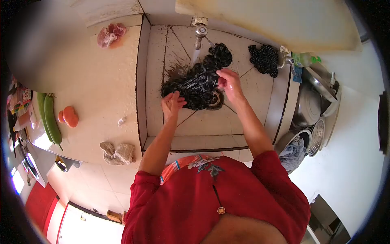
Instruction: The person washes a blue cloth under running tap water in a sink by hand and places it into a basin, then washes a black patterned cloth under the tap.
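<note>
A wet, crumpled black plastic bag point(195, 87) lies in the tiled sink point(252, 122), partly over the round drain point(216, 100). Water runs onto it from the metal tap point(200, 32). At the bag's near left edge, my left hand point(173, 105) has its fingers closed on the plastic. On the other side my right hand point(230, 83) pinches the bag's right edge between thumb and fingers. Dark specks of dirt spread over the sink floor left of the bag.
Raw meat point(111, 35), green gourds point(49, 118), tomatoes point(69, 116) and a beige cloth point(118, 153) lie on the left counter. A dotted black cloth point(264, 61) hangs by a second tap point(287, 60). Metal pots point(306, 107) stand at the right.
</note>
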Available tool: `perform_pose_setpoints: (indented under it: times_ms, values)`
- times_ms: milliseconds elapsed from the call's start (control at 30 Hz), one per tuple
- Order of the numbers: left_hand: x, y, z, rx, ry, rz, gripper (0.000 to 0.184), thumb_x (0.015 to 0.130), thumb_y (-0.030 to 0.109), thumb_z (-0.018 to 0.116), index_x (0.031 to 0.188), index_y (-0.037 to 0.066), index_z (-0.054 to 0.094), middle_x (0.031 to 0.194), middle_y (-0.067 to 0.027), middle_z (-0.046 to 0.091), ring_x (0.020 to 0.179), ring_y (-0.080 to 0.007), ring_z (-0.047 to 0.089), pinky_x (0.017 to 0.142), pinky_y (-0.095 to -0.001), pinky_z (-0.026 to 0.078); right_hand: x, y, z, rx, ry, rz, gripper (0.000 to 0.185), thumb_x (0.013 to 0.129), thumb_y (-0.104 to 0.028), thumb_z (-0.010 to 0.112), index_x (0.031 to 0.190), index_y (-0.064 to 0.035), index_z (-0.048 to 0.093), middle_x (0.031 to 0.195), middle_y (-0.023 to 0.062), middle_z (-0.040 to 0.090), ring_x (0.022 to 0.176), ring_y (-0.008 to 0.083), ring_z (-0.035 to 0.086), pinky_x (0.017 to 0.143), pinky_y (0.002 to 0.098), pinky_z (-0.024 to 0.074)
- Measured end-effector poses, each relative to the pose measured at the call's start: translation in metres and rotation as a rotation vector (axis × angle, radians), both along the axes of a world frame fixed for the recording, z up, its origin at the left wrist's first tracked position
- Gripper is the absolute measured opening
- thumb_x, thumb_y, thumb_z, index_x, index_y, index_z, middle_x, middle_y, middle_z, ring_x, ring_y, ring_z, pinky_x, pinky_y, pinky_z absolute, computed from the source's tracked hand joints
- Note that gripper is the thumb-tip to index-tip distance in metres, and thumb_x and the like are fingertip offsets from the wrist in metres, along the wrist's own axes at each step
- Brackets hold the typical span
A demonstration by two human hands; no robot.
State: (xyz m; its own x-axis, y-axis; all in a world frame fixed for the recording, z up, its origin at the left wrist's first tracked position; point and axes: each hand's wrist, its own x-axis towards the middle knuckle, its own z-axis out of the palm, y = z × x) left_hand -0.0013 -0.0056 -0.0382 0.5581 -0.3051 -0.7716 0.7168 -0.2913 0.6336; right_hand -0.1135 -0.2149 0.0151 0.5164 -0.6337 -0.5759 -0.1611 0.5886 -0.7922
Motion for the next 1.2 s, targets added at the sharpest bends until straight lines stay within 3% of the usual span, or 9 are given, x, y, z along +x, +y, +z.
perform_pose_setpoints:
  times_ms: [167,233,300,367,700,833,1033,1100,1200]
  values:
    - [0.047,-0.014,0.041,-0.051,-0.478,-0.323,0.028,0.09,0.022,0.061,0.097,-0.005,0.064,0.086,-0.012,0.068,0.075,-0.0178,0.066,0.069,-0.0325,0.051,-0.027,0.006,0.052,-0.085,-0.225,-0.263,0.017,0.082,-0.012,0.067,0.07,-0.0067,0.058,0.059,0.0031,0.056,0.049,0.0119,0.052,0.049,0.0256,0.0404]
    - [0.06,-0.026,0.056,-0.402,-0.23,-0.023,0.027,0.09,0.022,0.06,0.101,-0.002,0.065,0.089,-0.0097,0.068,0.081,-0.0184,0.065,0.073,-0.0331,0.05,-0.04,0.001,0.038,-0.099,-0.312,-0.369,0.011,0.083,-0.012,0.068,0.08,-0.0031,0.062,0.063,0.0044,0.06,0.051,0.0113,0.054,0.05,0.0255,0.0431]
    - [0.07,-0.032,0.041,-0.661,0.157,0.195,0.029,0.092,0.023,0.058,0.112,0.004,0.062,0.102,-0.0088,0.066,0.097,-0.0224,0.063,0.084,-0.0372,0.049,-0.043,-0.008,0.007,-0.221,-0.02,-0.01,0.015,0.084,-0.014,0.068,0.091,-0.0014,0.064,0.066,0.0047,0.061,0.053,0.011,0.056,0.051,0.026,0.0448]
    - [0.062,-0.043,-0.008,-0.522,0.34,0.29,0.031,0.092,0.024,0.058,0.117,0.004,0.058,0.11,-0.0096,0.063,0.103,-0.0254,0.061,0.088,-0.0399,0.049,-0.03,-0.006,-0.014,-0.304,0.243,0.148,0.03,0.089,-0.021,0.064,0.111,-0.0005,0.062,0.076,0.0067,0.066,0.06,0.0121,0.062,0.055,0.0271,0.0504]
    - [0.059,-0.016,-0.065,-0.501,0.418,0.222,0.044,0.088,0.008,0.064,0.129,0.007,0.047,0.123,-0.0102,0.058,0.112,-0.0253,0.057,0.094,-0.0411,0.049,0.102,-0.016,-0.05,0.542,-0.484,0.121,0.028,0.094,-0.026,0.053,0.103,-0.0021,0.064,0.086,0.0112,0.068,0.071,0.0211,0.066,0.062,0.0311,0.0527]
    - [0.058,-0.012,-0.065,-0.373,0.423,0.228,0.045,0.087,0.01,0.066,0.128,0.006,0.048,0.123,-0.0092,0.058,0.112,-0.0255,0.056,0.093,-0.0402,0.049,0.066,-0.007,-0.005,-0.815,0.388,0.796,0.024,0.094,-0.017,0.055,0.104,0.0024,0.066,0.093,0.0112,0.07,0.08,0.0149,0.065,0.073,0.0264,0.0517]
    - [0.059,-0.017,-0.081,-0.266,0.402,0.144,0.068,0.081,0.022,0.075,0.136,0.003,0.041,0.128,-0.0107,0.056,0.117,-0.0264,0.054,0.102,-0.0453,0.039,0.012,0.018,0.153,-0.508,-0.089,0.728,0.022,0.094,-0.017,0.054,0.11,-0.0061,0.065,0.093,0.0073,0.068,0.08,0.017,0.064,0.072,0.0265,0.0498]
    - [0.065,-0.02,-0.09,-0.228,0.486,0.033,0.084,0.078,0.03,0.078,0.141,0.001,0.032,0.136,-0.0138,0.049,0.125,-0.0275,0.046,0.108,-0.0474,0.029,0.002,0.018,0.21,-0.704,-0.193,0.938,0.019,0.089,-0.007,0.058,0.105,-0.0076,0.069,0.101,0.0036,0.069,0.088,0.0184,0.065,0.078,0.0364,0.0501]
    - [0.063,-0.046,-0.043,0.165,0.316,-0.122,0.066,0.082,0.028,0.074,0.131,-0.002,0.043,0.128,-0.0157,0.055,0.116,-0.0274,0.054,0.098,-0.0428,0.042,0.011,0.018,0.262,-0.96,-0.62,1.122,0.016,0.088,-0.015,0.06,0.103,-0.0131,0.066,0.106,0.0025,0.067,0.094,0.0175,0.063,0.08,0.045,0.0481]
